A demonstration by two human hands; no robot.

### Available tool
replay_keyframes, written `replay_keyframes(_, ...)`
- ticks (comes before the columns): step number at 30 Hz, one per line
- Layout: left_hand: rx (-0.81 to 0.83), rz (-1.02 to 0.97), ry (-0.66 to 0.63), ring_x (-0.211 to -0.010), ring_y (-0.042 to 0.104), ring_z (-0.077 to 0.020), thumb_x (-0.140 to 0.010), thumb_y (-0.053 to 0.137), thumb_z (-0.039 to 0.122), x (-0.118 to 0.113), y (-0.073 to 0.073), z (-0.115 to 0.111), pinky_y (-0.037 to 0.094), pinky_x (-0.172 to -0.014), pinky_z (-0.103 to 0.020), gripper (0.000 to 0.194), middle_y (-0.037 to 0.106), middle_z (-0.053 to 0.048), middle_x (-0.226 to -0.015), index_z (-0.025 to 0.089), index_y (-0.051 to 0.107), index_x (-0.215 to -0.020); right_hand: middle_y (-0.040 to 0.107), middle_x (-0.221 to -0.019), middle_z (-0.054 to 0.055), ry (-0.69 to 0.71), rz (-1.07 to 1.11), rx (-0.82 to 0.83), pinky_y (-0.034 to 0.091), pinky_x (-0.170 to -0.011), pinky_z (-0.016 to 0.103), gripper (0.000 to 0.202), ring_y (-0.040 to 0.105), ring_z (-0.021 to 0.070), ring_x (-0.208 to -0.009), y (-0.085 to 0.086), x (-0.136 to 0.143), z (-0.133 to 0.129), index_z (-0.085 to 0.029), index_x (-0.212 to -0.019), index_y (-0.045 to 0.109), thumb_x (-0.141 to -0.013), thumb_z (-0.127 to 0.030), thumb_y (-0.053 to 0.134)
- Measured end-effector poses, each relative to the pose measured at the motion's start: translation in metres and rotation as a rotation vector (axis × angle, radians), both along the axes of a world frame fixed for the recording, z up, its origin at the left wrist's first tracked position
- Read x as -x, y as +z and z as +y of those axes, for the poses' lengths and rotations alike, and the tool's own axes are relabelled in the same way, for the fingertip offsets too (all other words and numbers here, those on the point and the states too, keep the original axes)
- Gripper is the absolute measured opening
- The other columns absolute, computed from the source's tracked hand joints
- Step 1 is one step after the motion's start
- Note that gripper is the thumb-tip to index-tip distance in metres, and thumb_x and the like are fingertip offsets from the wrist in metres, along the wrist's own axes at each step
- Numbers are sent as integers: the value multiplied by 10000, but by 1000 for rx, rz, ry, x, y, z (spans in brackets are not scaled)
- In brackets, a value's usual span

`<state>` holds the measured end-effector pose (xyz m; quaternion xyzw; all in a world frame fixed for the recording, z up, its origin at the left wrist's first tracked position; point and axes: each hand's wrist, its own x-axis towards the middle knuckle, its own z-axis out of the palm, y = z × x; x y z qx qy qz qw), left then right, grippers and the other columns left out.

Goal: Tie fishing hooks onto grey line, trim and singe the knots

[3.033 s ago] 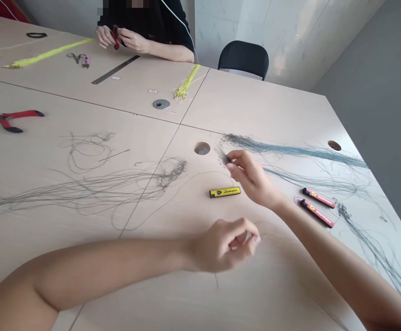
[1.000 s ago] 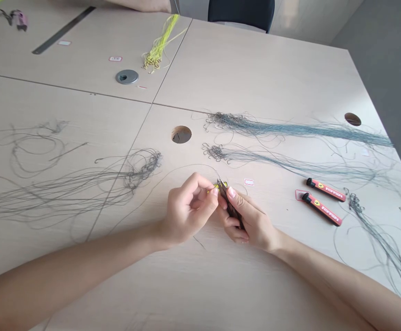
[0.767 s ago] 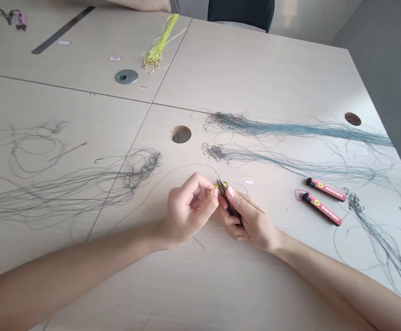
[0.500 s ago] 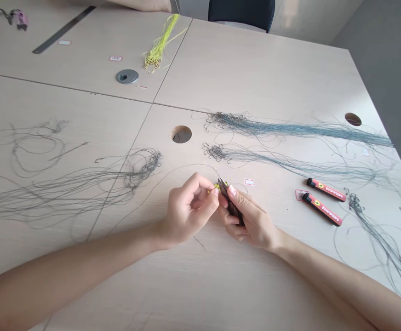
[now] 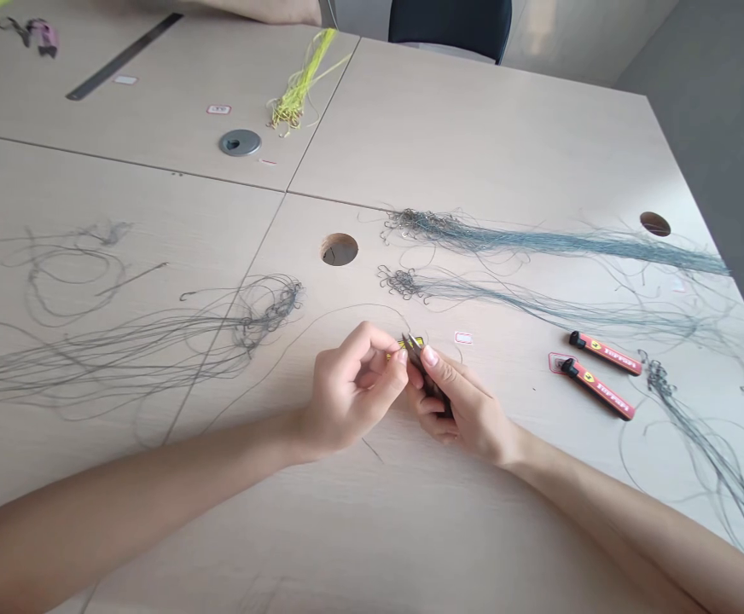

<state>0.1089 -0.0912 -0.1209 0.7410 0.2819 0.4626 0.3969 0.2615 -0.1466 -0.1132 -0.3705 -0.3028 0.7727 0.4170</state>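
Between the thumb and forefinger of my left hand (image 5: 354, 388) is a pinched end of thin fishing line; any hook on it is too small to make out. The rest of this fishing line (image 5: 328, 316) loops across the table to the left. My right hand (image 5: 467, 408) is wrapped around dark thread snips (image 5: 436, 388), thumb on top, with the blade tips right beside my left fingertips. Behind my fingers lies a yellow and black label (image 5: 417, 342), partly hidden.
Bundles of hooked lines lie on the left (image 5: 263, 320), behind my hands (image 5: 538, 241) and at right (image 5: 659, 379). Two red lighters (image 5: 606, 353) sit on the right. Farther back are yellow lines (image 5: 292, 107), a ruler (image 5: 125, 57), cable holes (image 5: 340, 249) and another person's arm (image 5: 276, 10).
The snips' blade tips have shifted slightly toward my left fingertips. Both hands keep their grip and nearly the same place; the whole view has moved a little.
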Motion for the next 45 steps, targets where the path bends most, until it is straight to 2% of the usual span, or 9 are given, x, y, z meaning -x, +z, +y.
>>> replay_keyframes(9, 34, -54, 57, -418, 319, -49, -937, 530, 175, 0, -1, -4, 255, -386, -152, 153, 358, 103, -522, 206, 469, -801, 256, -611, -76, -152, -295, -30, 158, -381, 220, 484, 169, 73, -446, -1, 10, -3, -221, -783, 427, -966, -669, 404)
replay_keyframes(11, 26, -75, 10, -418, 305, -50, -940, 529, 192, 1, -1, -7, 240, -384, -158, 153, 341, 105, -525, 209, 459, -805, 284, -602, -67, -65, -449, -112, 196, -400, 229, 482, 211, 84, -461, 14, 3, 0, -223, -757, 418, -978, -650, 390)
replay_keyframes(15, 18, -130, -116, -411, 264, -52, -943, 513, 199, 4, 0, -15, 221, -385, -166, 138, 302, 115, -521, 214, 445, -824, 466, -603, -6, 430, -909, -296, 315, -506, 262, 442, 406, 127, -544, 69, -35, 2, -213, -711, 543, -985, -549, 456)
replay_keyframes(19, 80, -163, -241, -408, 234, -53, -943, 494, 216, 5, 0, -21, 212, -392, -172, 147, 289, 119, -521, 217, 433, -810, 564, -637, 37, 399, -1272, -287, 344, -512, 282, 420, 494, 166, -582, 103, -77, 0, -230, -738, 638, -953, -552, 474)
replay_keyframes(23, 10, -171, -342, -423, 236, -52, -888, 520, 166, 7, 0, -28, 242, -416, -172, 128, 271, 122, -534, 213, 445, -795, 604, -733, 40, 111, -1475, -319, 379, -536, 285, 412, 536, 177, -638, 83, -80, 15, -226, -818, 639, -965, -553, 436)
replay_keyframes(26, -40, -133, -430, -421, 233, -47, -846, 526, 123, 8, 1, -33, 252, -426, -170, 131, 249, 129, -531, 212, 453, -784, 668, -841, 64, -23, -1558, -544, 430, -660, 315, 369, 601, 207, -767, 52, -55, 40, -201, -892, 651, -996, -487, 441)
replay_keyframes(30, -49, -81, -478, -427, 251, -47, -830, 521, 129, 10, 3, -36, 258, -433, -177, 135, 268, 124, -526, 214, 445, -757, 702, -997, 115, 94, -1666, -882, 447, -781, 351, 301, 626, 256, -934, 26, -4, 77, -180, -1030, 670, -1029, -398, 462)
replay_keyframes(35, 35, -16, -485, -450, 290, -63, -831, 507, 169, 12, 4, -36, 271, -444, -195, 150, 292, 109, -516, 222, 418, -721, 680, -995, 151, 250, -1703, -1149, 442, -898, 395, 256, 607, 267, -982, 19, 39, 116, -146, -1140, 652, -1021, -324, 513)
replay_keyframes(45, 113, -15, -482, -461, 305, -71, -829, 517, 190, 9, 2, -34, 270, -450, -208, 155, 305, 100, -524, 224, 407, -725, 640, -1151, 121, 190, -1586, -1109, 453, -946, 396, 263, 580, 261, -1074, -5, 43, 134, -192, -1141, 729, -975, -354, 604)
